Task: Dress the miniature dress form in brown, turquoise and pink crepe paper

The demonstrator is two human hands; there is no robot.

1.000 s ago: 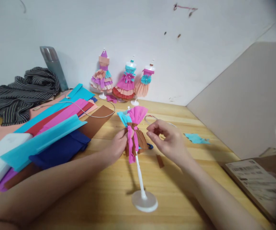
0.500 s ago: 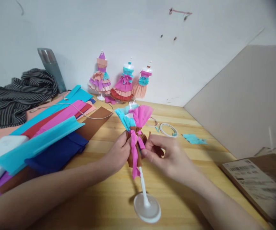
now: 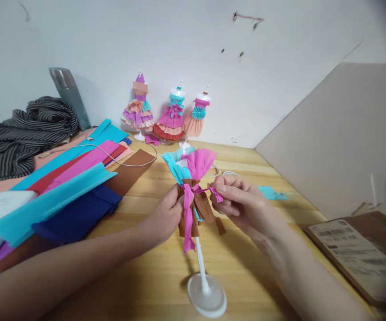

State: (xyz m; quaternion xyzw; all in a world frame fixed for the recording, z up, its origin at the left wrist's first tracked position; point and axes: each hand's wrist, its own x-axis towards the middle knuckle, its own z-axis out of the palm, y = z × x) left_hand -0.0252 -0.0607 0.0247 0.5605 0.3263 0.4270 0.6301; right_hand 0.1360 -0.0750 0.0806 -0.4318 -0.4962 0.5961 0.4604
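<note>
A small white mannequin stand [image 3: 201,263] rises from a round base in front of me. It wears a crepe paper dress [image 3: 206,210] with a blue and pink flared top and brown paper below. My left hand [image 3: 168,214] is closed around the dress's left side at the waist. A pink paper strip [image 3: 188,225] is tied there, one end hanging down the front. My right hand [image 3: 239,198] pinches the strip's other end and holds it stretched out to the right. A brown paper flap [image 3: 220,226] sticks out below that hand.
Three dressed mini mannequins, one in a pink and red dress [image 3: 174,118], stand by the wall. Colored paper sheets [image 3: 55,200], a striped cloth [image 3: 28,133] and a bottle [image 3: 70,96] lie or stand left. Tape rolls, a blue scrap [image 3: 272,192] and a cardboard box [image 3: 356,254] are right.
My right hand has moved right and slightly up from the dress, drawing the pink strip's end out sideways. My left hand keeps its hold at the waist. The view has shifted slightly.
</note>
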